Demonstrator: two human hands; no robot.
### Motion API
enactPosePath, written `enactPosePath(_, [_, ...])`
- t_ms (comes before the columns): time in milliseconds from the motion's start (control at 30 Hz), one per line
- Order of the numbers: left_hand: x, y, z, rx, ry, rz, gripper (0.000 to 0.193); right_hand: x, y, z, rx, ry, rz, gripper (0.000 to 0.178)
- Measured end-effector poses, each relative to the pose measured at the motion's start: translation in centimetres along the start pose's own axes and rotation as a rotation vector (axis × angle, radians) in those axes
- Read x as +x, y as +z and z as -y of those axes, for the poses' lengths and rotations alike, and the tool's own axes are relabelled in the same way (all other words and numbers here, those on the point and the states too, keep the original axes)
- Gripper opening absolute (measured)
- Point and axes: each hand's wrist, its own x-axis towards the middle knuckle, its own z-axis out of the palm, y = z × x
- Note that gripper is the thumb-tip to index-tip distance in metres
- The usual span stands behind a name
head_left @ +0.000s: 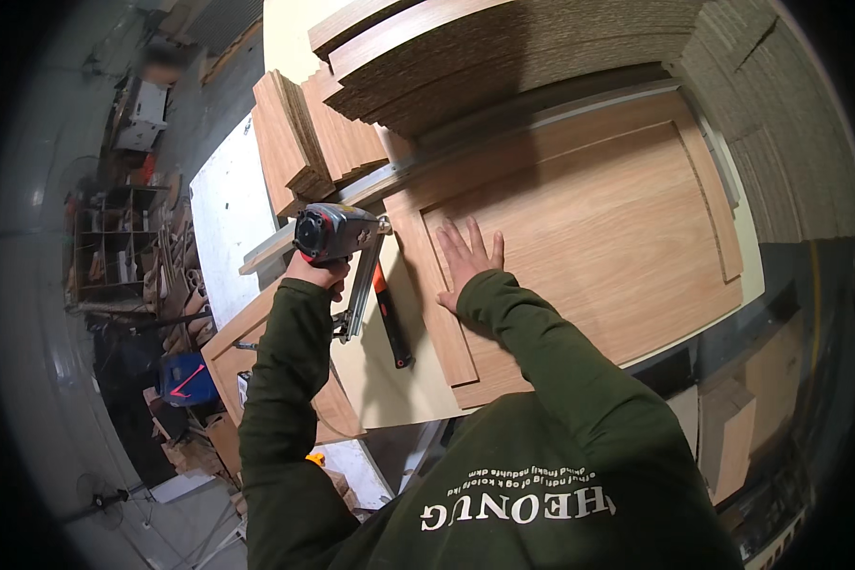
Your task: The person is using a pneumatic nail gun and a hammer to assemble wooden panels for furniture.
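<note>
My left hand (317, 274) is wrapped round the handle of a nail gun (344, 234), whose magazine slants down toward me. Its nose reaches the left edge of a framed wood-grain panel (589, 209); whether it touches cannot be made out. My right hand (468, 258) lies flat on that panel, fingers spread, near the left frame strip (434, 285). Between the nail gun and the panel, a hammer or similar tool with an orange and black handle (392, 323) rests on the pale tabletop (404, 394).
Stacked boards (503, 71) rise along the far side behind a metal straightedge (541, 119). Short wood strips (290, 142) are piled at the far left. Another wooden frame (228, 366) lies at the near left. A blue bin (188, 380) and shelving (114, 242) stand beyond the table.
</note>
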Motion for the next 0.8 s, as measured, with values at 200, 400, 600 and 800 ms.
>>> enactPosePath(200, [1.3,0.7,0.6,0.017,0.007,0.060,0.025,-0.1,0.3,-0.1,0.002,-0.007,-0.009,0.095])
enactPosePath(400, [1.8,0.8,0.8,0.090,-0.033,0.072,0.025,-0.1,0.1,-0.1,0.021,-0.010,-0.022,0.095])
enactPosePath(600, [-2.4,3.2,1.3,0.164,-0.105,0.164,0.050,0.1,0.8,0.0,0.035,-0.015,-0.035,0.095])
enactPosePath(800, [-6.0,4.6,4.6,0.163,0.006,0.156,0.035,0.0,0.7,-0.2,0.029,-0.014,-0.049,0.093])
